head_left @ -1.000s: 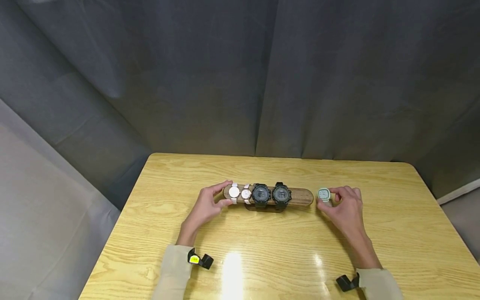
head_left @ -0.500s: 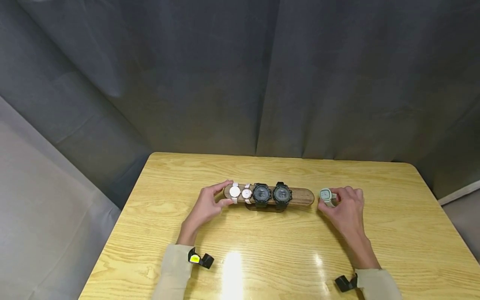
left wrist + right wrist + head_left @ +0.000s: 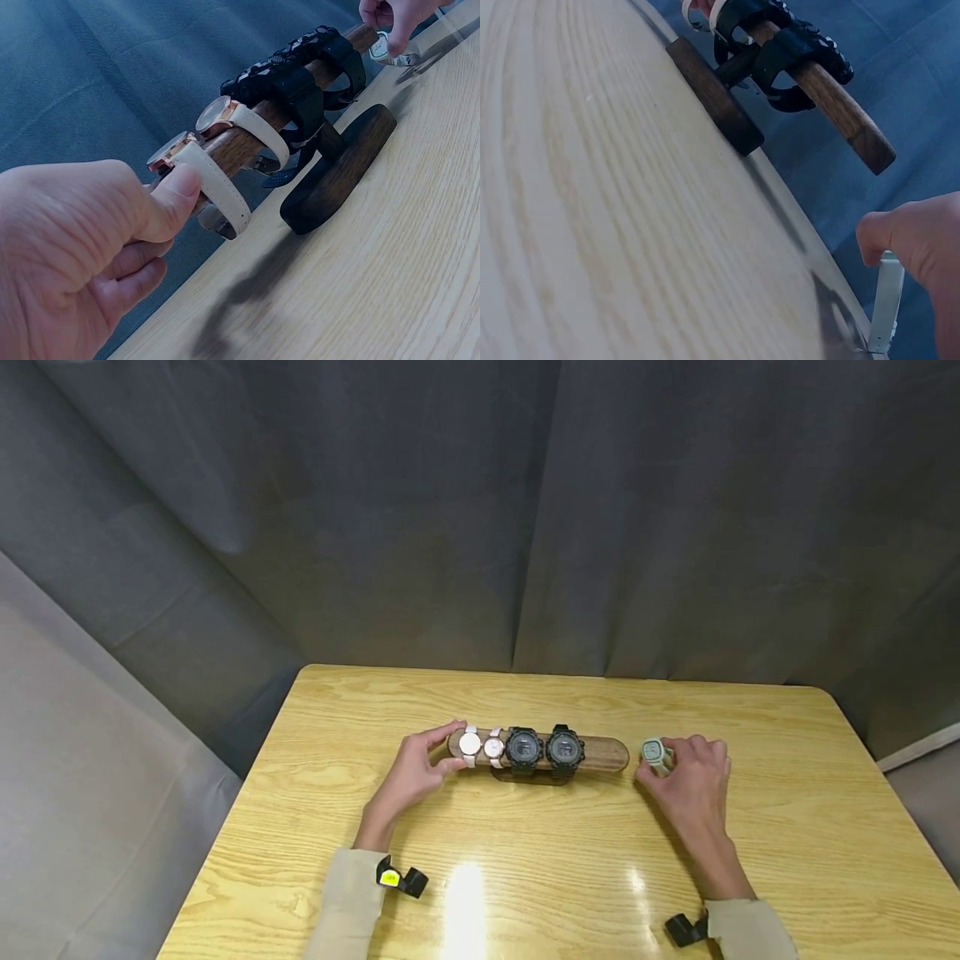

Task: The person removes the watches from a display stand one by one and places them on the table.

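A wooden watch stand (image 3: 606, 753) carries two white-strapped watches (image 3: 470, 743) at its left end and two black digital watches (image 3: 523, 747) near its middle. My left hand (image 3: 411, 770) grips the stand's left end, thumb in front and fingers behind; in the left wrist view the thumb presses by the outermost white strap (image 3: 214, 184). Off the stand's right end, my right hand (image 3: 692, 777) pinches a pale green watch (image 3: 653, 751) between thumb and fingers. Its strap (image 3: 887, 300) hangs below the fingers in the right wrist view. That watch is apart from the stand.
The stand's dark foot (image 3: 341, 176) rests on the light wood table (image 3: 540, 860). Grey curtains (image 3: 420, 527) hang behind the table's back edge. Small black wrist cameras (image 3: 408, 882) sit at both sleeves.
The pale green watch has turned in my right fingers, its face tilting away and shifting slightly right. My left hand and the stand hold nearly still.
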Demonstrator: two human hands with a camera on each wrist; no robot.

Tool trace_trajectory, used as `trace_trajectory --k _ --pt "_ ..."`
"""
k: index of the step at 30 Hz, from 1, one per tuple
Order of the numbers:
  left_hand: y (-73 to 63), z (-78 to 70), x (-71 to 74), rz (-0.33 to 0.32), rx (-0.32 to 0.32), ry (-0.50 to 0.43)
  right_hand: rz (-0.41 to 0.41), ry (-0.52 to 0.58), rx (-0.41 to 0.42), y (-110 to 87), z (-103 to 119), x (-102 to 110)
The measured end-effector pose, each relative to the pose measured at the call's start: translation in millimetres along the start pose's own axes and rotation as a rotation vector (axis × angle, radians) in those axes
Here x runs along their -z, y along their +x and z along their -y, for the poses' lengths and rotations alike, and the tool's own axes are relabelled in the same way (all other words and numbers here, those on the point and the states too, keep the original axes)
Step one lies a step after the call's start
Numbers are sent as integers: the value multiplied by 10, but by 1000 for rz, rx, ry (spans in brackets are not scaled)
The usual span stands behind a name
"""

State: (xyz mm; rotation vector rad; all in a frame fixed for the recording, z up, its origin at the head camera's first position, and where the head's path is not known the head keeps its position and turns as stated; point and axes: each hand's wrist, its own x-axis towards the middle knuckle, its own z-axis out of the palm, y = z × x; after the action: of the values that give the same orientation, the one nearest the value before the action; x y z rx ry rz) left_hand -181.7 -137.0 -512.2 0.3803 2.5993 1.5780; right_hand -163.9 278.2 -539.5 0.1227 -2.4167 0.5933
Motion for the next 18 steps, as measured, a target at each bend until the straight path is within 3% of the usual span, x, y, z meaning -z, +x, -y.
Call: trace_trajectory --k 9,18 --pt "1 -6 7 -1 -29 4 29 -84 63 -21 -103 -14" --pt "-17 -13 2 0 -26 -5 -7 -152 144 -57 -198 -62"
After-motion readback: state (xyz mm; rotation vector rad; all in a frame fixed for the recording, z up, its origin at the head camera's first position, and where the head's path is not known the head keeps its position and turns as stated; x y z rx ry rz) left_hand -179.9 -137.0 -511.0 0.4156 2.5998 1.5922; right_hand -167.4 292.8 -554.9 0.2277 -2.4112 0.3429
